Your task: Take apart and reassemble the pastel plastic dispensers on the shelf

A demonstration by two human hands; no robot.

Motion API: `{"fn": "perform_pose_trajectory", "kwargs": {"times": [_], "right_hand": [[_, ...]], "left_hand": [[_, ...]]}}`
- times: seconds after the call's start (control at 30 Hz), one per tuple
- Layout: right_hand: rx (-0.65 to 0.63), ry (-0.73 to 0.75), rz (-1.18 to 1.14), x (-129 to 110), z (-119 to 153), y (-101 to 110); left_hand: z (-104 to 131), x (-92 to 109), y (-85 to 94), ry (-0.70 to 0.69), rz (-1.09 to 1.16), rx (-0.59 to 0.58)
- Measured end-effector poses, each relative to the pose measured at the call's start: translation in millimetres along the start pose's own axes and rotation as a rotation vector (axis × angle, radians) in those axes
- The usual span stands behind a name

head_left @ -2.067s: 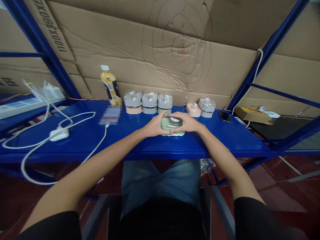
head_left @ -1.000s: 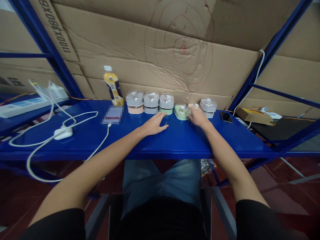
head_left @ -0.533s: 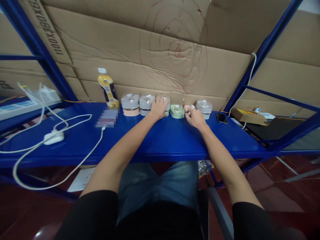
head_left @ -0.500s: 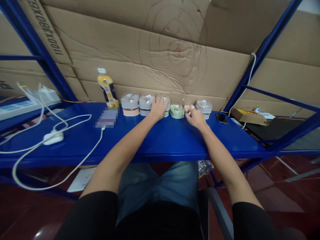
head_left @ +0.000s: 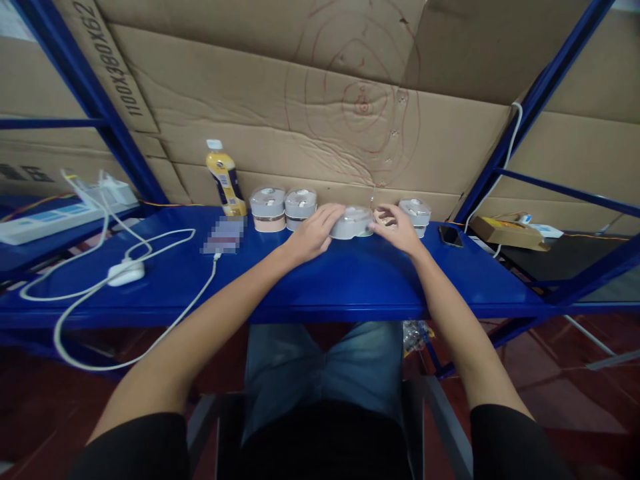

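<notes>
My left hand is at the left side of a grey box with a clear lid, its fingers against that side. My right hand is curved at the box's right end, fingertips touching it. A strip of green from the green box shows at the grey box's lower right edge; the rest is hidden. Behind my right fingers, a tan box is partly visible. Left of my left hand stand two stacks: a grey box on a pink one, and a grey pair. Another grey stack stands beyond my right hand.
On the blue shelf stand a yellow drink bottle, a blurred-out device with a white cable, and a white charger. A phone lies at the right. Cardboard forms the back wall, between blue posts.
My left hand has come off the stack in the middle, and the grey box has moved right, over the green one. My right hand has shifted to its end. The view has shifted slightly.
</notes>
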State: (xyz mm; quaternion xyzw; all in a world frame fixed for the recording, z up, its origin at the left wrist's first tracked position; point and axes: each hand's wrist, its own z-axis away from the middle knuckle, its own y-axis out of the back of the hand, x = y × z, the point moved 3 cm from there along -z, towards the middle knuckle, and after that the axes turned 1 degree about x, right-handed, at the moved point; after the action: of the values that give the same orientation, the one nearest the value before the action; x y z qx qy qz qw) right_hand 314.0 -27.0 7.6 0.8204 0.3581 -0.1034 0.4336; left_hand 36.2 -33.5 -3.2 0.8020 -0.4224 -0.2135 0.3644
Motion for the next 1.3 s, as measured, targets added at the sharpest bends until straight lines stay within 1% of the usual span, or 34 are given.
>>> {"fn": "perform_pose_trajectory", "kwargs": {"times": [0.07, 0.17, 0.2, 0.27, 0.33, 0.5, 0.6, 0.67, 0.73, 0.83, 0.93, 1.0, 1.07, 1.17, 1.23, 1.3], "right_hand": [[-0.140, 0.123, -0.130, -7.6, 2.8, -10.2], [-0.360, 0.194, -0.229, -19.2, 9.3, -28.6], [-0.408, 0.200, -0.239, -22.2, 11.2, -33.6], [-0.451, 0.206, -0.226, -26.5, 13.9, -39.9], [-0.442, 0.209, -0.183, -29.0, 15.5, -42.0], [-0.419, 0.258, -0.038, -37.7, 21.0, -49.0], [-0.424, 0.283, -0.014, -42.0, 23.4, -57.1], [-0.409, 0.268, -0.055, -40.5, 22.2, -58.0], [-0.377, 0.223, -0.107, -34.1, 18.5, -52.2], [-0.283, 0.124, -0.124, -17.3, 10.8, -31.4], [-0.160, 0.009, -0.079, 0.6, 4.0, -7.5], [-0.104, -0.059, -0.070, 9.1, 1.6, 2.1], [-0.081, -0.095, -0.077, 13.1, 0.8, 4.8], [-0.082, -0.093, -0.061, 12.4, 1.1, 1.0], [-0.090, -0.087, -0.049, 10.3, 1.5, -1.6], [-0.097, -0.086, -0.046, 8.5, 1.7, -1.9]], "left_hand": [[17.2, 3.7, -0.8, -0.057, 0.121, -0.028], [33.6, 10.0, -7.9, -0.083, 0.206, -0.083], [35.8, 11.6, -10.1, -0.084, 0.221, -0.091], [36.1, 13.3, -12.9, -0.065, 0.254, -0.092], [33.6, 12.3, -14.7, -0.006, 0.304, -0.095], [29.7, 2.8, -22.5, 0.195, 0.467, -0.144], [30.3, -3.6, -27.6, 0.261, 0.525, -0.159], [30.9, -6.7, -28.9, 0.266, 0.533, -0.152], [31.5, -9.3, -28.6, 0.264, 0.518, -0.139], [32.5, -10.2, -27.2, 0.240, 0.473, -0.151], [33.6, -5.5, -26.8, 0.181, 0.423, -0.216], [34.3, -0.8, -27.0, 0.163, 0.399, -0.249], [34.0, 2.9, -26.9, 0.169, 0.388, -0.249], [31.9, 2.7, -25.7, 0.185, 0.392, -0.214], [30.1, -4.4, -23.5, 0.208, 0.396, -0.176], [29.3, -17.5, -19.4, 0.255, 0.388, -0.131]]}}
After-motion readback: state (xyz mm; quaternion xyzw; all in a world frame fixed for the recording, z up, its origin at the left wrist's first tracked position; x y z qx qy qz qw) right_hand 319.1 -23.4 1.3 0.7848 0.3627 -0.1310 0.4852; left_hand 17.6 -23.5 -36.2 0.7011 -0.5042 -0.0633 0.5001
